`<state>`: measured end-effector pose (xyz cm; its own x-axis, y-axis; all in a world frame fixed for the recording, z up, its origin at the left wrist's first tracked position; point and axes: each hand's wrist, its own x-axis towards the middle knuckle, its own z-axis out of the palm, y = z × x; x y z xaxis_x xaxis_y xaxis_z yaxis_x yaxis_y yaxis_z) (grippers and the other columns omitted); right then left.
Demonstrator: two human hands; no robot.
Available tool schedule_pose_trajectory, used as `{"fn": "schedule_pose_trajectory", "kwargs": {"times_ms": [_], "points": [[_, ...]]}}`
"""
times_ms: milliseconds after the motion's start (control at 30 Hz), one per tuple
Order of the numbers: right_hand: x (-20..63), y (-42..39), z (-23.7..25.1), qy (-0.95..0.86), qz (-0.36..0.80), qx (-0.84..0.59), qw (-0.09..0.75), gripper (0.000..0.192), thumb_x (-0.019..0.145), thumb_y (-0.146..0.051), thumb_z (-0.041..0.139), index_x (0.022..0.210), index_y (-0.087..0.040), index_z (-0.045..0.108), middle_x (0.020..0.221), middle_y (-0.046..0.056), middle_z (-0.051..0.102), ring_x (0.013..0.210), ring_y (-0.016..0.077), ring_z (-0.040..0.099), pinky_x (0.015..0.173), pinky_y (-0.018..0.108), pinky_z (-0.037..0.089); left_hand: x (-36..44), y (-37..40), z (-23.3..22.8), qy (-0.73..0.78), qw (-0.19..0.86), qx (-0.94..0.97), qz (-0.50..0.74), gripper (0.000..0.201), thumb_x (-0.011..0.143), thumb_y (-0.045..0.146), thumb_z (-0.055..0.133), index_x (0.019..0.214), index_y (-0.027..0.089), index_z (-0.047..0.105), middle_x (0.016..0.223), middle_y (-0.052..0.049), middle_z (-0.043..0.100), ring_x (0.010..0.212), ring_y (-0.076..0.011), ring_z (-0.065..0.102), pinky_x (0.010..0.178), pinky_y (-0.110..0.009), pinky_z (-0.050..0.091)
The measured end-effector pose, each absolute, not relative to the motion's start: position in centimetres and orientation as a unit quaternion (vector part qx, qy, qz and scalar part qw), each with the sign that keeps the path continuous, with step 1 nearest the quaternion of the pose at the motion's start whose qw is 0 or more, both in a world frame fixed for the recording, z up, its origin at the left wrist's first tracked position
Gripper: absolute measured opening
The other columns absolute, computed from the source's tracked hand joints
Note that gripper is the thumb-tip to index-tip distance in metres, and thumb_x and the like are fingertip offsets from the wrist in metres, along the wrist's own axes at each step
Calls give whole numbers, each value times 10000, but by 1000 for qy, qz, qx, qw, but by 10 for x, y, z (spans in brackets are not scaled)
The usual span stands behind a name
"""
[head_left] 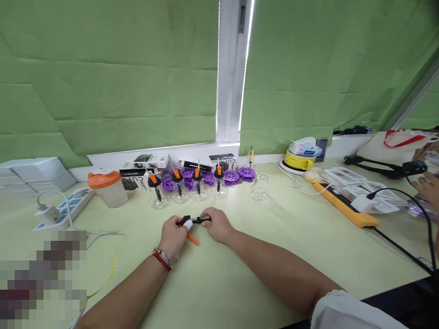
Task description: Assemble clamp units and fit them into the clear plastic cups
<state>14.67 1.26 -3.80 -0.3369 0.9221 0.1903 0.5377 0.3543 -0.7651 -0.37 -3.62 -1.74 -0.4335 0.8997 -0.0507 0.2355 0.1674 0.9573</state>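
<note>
Both hands meet over the table: the left hand (pixel 173 234) and right hand (pixel 215 224) each pinch an end of a black-and-orange stopper piece (pixel 192 221) between them. Beyond the hands, four capped flasks (pixel 187 194) look finished; one bare flask (pixel 258 192) to their right looks unfinished. Purple spools (pixel 236 175) lie behind.

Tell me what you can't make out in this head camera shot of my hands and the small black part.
Head view:
- Black part: its ends are covered by the left hand and right hand; too small to identify.
- Orange piece: partly under the left hand.
- Lower left corner: pixelated.
- Patch by the yellow container: blurred.
- Another person's hand: cut off by the right edge.
</note>
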Motion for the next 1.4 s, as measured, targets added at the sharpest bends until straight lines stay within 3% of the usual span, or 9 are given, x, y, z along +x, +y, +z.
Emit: {"fn": "schedule_pose_trajectory", "kwargs": {"times_ms": [267,500,667,800,1033,1233,1400], "points": [[146,15,-42,-764,293,-472,328,205,713,-119,631,900,-199,661,862,19,620,751,138,566,709,255,430,-5,-35,-21,689,338,412,492,195,584,294,675,711,164,603,581,29,525,510,-108,451,521,-248,367],[147,14,-42,-753,316,-476,327,195,710,-122,636,889,-198,654,794,7,609,708,133,554,673,250,436,-5,-35,-20,687,338,413,493,199,584,293,674,718,161,610,574,30,522,512,-112,453,518,-249,363],[147,16,-42,-761,302,-477,320,278,698,-124,655,968,-188,663,872,34,610,763,151,564,713,268,447,-5,-34,-20,685,340,414,494,194,587,303,672,702,162,602,576,31,521,506,-106,444,516,-247,359],[146,16,-41,-765,304,-473,315,214,701,-112,646,902,-178,679,894,41,616,786,154,578,720,263,452,-5,-35,-19,684,341,415,494,191,593,300,663,712,164,602,570,36,514,498,-100,429,509,-241,350],[146,17,-42,-749,324,-484,317,287,696,-136,663,980,-179,667,842,38,616,733,148,568,678,257,454,0,-38,-17,680,341,419,496,183,591,305,660,694,169,593,549,45,494,479,-92,400,495,-234,332],[146,14,-38,-746,328,-487,314,203,696,-127,657,888,-193,655,784,13,610,693,136,547,644,250,426,2,-38,-18,682,333,418,499,189,579,308,666,692,173,598,548,45,496,481,-93,389,492,-233,318],[146,13,-38,-747,323,-486,318,246,693,-123,657,924,-204,627,760,-8,591,670,124,522,620,239,398,1,-38,-17,681,339,418,496,216,574,328,664,711,172,604,550,43,499,483,-97,393,492,-237,316]]}}
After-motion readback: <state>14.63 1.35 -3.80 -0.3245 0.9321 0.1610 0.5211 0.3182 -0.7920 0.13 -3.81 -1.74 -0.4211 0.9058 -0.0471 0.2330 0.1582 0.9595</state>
